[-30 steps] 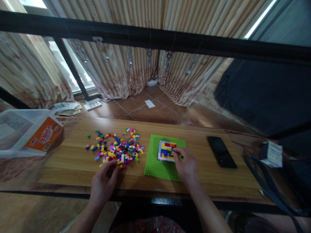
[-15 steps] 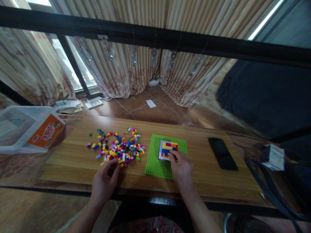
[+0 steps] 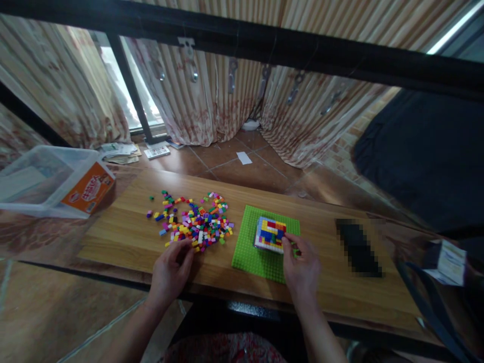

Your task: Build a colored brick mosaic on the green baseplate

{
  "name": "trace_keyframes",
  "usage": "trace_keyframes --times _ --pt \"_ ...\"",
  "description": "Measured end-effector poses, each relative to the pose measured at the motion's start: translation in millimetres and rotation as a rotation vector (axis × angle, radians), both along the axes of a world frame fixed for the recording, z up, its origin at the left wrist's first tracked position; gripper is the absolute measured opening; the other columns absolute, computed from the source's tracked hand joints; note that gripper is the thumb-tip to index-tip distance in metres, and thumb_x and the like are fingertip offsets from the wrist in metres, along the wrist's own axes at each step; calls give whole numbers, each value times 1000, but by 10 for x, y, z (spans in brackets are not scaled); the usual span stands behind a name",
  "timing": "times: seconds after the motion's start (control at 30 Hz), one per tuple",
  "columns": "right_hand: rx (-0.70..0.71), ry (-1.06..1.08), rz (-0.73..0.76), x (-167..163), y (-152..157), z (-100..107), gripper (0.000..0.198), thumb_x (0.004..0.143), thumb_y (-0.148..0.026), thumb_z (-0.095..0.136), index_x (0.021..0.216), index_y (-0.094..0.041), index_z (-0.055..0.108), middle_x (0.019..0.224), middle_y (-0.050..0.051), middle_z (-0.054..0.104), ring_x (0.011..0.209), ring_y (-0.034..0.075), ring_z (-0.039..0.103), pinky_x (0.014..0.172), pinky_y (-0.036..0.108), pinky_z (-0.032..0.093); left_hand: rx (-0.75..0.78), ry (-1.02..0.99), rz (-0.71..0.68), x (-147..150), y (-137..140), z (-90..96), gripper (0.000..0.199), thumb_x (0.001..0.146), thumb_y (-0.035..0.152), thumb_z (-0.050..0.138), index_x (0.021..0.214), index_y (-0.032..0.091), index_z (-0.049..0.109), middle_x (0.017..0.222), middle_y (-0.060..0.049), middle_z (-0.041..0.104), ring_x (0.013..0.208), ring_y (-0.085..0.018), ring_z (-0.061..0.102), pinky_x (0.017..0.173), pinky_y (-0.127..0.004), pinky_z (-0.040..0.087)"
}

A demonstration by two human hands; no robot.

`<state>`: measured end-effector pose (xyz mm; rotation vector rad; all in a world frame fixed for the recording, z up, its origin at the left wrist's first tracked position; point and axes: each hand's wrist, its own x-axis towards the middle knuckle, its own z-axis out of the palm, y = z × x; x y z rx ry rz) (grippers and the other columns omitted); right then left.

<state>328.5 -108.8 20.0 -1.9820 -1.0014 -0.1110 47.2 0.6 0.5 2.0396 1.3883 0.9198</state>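
My left hand (image 3: 173, 269) rests at the front edge of a heap of small coloured building bricks (image 3: 204, 229). Its thumb and index finger curl close together; anything between them is too small to make out. On a green studded baseplate (image 3: 244, 242) sits a small square brick build (image 3: 269, 234), white and light blue along its edges, with red, blue and yellow bricks on top. My right hand (image 3: 303, 267) is at the build's right edge, with thumb and index fingertips together beside it. Whether a brick is between those tips is hidden.
A dark phone, blurred into blocks (image 3: 359, 248), lies right of the baseplate on the wooden board (image 3: 124, 227). At the far left stands a clear plastic box (image 3: 49, 186) with an orange label. Papers (image 3: 119, 151) lie behind the board; a strap and packet (image 3: 449, 262) are at right.
My right hand has drawn back from the top of the build to its right edge, uncovering more bricks. My left hand stays by the heap. The whole view has shifted slightly.
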Motion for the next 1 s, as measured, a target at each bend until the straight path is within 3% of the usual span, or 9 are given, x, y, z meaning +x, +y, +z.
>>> trace_keyframes --times 0.13,0.3,0.87,1.0 --pt "-18 10 -100 65 54 -49 45 88 -50 52 110 -13 65 105 16 65 101 28 57 90 45 45 -19 -10 -1 10 -12 8 28 86 42 54 99 20 65 94 -6 71 85 -20 68 80 -33 55" --pt "-45 43 -80 44 199 -199 59 88 -54 48 126 -9 55 122 21 58 116 33 50 101 52 37 -20 -10 -2 4 -18 6 26 86 41 55 98 20 65 93 -5 71 85 -20 68 80 -33 55" --pt "-7 145 -121 -89 279 -353 60 88 -54 49 127 -9 55 122 22 62 110 30 58 97 49 41 -32 2 7 13 -25 25 27 87 40 54 100 19 64 92 -5 70 83 -19 67 79 -32 54" --pt "24 288 -73 -22 250 -356 61 87 -55 49 127 -10 54 124 20 61 112 28 58 98 46 43 -22 -22 -9 3 -15 14 25 87 39 54 98 20 65 93 -5 70 84 -19 67 79 -32 54"
